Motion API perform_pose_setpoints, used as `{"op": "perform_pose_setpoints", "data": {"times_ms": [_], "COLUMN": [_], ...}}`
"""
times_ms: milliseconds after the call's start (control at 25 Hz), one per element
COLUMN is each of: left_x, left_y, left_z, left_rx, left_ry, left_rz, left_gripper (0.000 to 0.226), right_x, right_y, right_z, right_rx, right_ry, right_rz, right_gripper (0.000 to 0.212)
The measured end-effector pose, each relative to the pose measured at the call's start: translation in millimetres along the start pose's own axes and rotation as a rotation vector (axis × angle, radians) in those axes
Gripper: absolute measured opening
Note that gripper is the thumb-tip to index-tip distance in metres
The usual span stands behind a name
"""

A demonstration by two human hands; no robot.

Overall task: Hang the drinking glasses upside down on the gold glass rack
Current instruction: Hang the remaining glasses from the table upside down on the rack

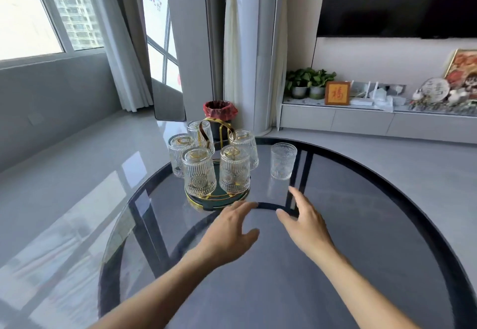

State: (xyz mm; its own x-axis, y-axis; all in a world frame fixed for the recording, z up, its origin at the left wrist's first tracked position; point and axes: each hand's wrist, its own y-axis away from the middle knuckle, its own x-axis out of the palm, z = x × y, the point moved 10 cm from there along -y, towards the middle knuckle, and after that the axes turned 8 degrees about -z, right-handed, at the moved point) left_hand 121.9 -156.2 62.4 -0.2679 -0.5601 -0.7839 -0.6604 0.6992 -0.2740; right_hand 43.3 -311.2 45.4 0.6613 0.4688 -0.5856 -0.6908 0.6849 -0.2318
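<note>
The gold glass rack with a dark green base stands at the far side of the round glass table. Several ribbed clear glasses hang upside down on it, such as the front one. One more ribbed glass stands upright on the table just right of the rack. My left hand hovers open in front of the rack base, fingertips close to its rim. My right hand is open too, below the upright glass and apart from it. Both hands hold nothing.
A black bin with a red liner stands on the floor behind the rack. A low white TV cabinet with plants and ornaments runs along the right wall. Shiny grey floor surrounds the table.
</note>
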Motion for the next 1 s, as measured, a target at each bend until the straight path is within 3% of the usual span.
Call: {"op": "perform_pose_setpoints", "data": {"times_ms": [120, 240, 440, 720, 1000], "left_x": [64, 88, 95, 94, 94], "left_y": [16, 13, -10, -11, -13], "left_z": [19, 30, 34, 35, 37], "left_rx": [0.056, 0.124, 0.19, 0.2, 0.171], "left_ry": [-0.299, -0.408, -0.439, -0.387, -0.339], "left_rz": [0.147, 0.196, 0.23, 0.188, 0.179], "left_gripper": [0.065, 0.07, 0.076, 0.077, 0.077], "right_x": [-5, -3, 7, 25, 54], "right_y": [-5, -16, -66, -135, -174], "right_z": [-21, -32, -45, -47, -65], "right_rx": [0.135, 0.156, 0.158, 0.225, 0.345], "right_ry": [-0.112, -0.164, -0.137, -0.144, -0.248], "right_rz": [-0.007, 0.001, -0.04, -0.313, -0.192], "right_gripper": [0.077, 0.087, 0.098, 0.115, 0.113]}}
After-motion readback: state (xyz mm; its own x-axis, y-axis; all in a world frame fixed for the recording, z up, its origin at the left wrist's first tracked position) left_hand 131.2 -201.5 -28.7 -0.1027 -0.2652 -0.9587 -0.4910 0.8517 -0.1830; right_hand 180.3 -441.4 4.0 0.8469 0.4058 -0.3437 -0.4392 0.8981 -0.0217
